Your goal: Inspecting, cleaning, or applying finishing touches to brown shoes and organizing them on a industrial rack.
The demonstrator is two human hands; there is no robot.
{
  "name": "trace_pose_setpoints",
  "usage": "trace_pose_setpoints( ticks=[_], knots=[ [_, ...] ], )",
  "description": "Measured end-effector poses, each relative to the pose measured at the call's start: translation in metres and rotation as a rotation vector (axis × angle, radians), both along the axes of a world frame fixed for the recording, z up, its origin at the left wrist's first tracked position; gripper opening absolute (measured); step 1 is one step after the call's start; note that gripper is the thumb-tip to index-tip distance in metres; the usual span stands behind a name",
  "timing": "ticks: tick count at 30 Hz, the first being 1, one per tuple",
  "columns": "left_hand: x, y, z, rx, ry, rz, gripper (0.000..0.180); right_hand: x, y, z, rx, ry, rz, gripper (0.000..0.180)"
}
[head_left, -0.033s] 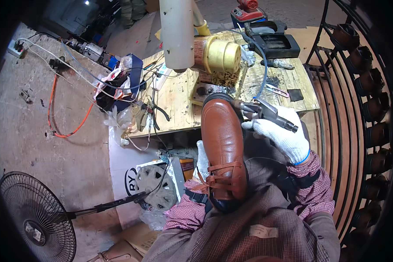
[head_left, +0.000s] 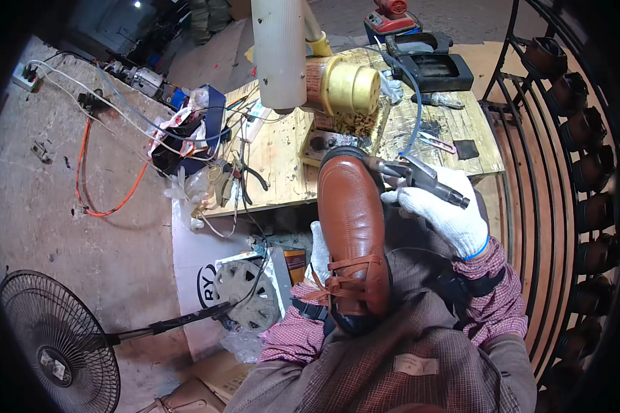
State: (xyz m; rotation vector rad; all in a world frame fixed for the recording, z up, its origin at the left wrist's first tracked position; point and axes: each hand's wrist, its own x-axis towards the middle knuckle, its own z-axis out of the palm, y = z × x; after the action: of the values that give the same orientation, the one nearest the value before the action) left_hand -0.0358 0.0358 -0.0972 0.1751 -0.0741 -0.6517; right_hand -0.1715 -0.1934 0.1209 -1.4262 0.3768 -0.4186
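Note:
A brown leather lace-up shoe (head_left: 352,213) is in front of my lap, its toe pointing away from me and its laces tied near the ankle end. My left hand (head_left: 319,252), in a white knitted glove, grips the shoe from its left side; most of its fingers are hidden behind it. In my gloved right hand (head_left: 456,221) is a dark metal air grinder (head_left: 426,180), held with closed fingers. The grinder's narrow tip meets the right edge of the shoe near the toe; whether it touches, I cannot tell.
Ahead stands a wooden workbench (head_left: 282,172) with a yellow cylindrical machine (head_left: 355,86), black trays (head_left: 441,72), pliers (head_left: 256,179) and a blue hose (head_left: 418,103). A fan (head_left: 58,351) stands at left, beside a wall with cables. On the right, a metal rack (head_left: 523,227) holds several shoes.

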Motion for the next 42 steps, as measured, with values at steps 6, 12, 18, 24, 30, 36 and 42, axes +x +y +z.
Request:
trace_pose_setpoints(
  ticks=[6,12,18,24,30,36,42],
  knots=[
    [-0.008,0.009,-0.007,0.053,0.015,-0.034,0.054,-0.003,0.000,-0.024,-0.463,-0.116,-0.123,0.025],
    [-0.014,0.006,-0.015,0.101,0.070,-0.050,0.055,-0.022,0.031,-0.038,-0.902,-0.240,-0.180,0.026],
    [-0.003,-0.013,-0.024,0.149,0.123,-0.064,0.056,-0.034,0.049,-0.031,-0.830,-0.131,-0.036,0.023],
    [0.038,-0.025,-0.023,0.181,0.171,-0.076,0.057,-0.043,0.050,-0.039,-0.832,-0.178,-0.007,0.022],
    [0.040,-0.019,-0.028,0.210,0.189,-0.088,0.058,-0.042,0.050,-0.028,-0.861,-0.183,-0.043,0.023],
    [0.015,0.021,-0.029,0.240,0.195,-0.113,0.058,-0.040,0.052,-0.026,-0.878,-0.127,-0.108,0.019],
    [0.022,-0.019,0.033,-0.275,-0.406,-0.247,0.054,-0.041,0.058,-0.026,-0.868,-0.052,-0.152,0.022]
  ],
)
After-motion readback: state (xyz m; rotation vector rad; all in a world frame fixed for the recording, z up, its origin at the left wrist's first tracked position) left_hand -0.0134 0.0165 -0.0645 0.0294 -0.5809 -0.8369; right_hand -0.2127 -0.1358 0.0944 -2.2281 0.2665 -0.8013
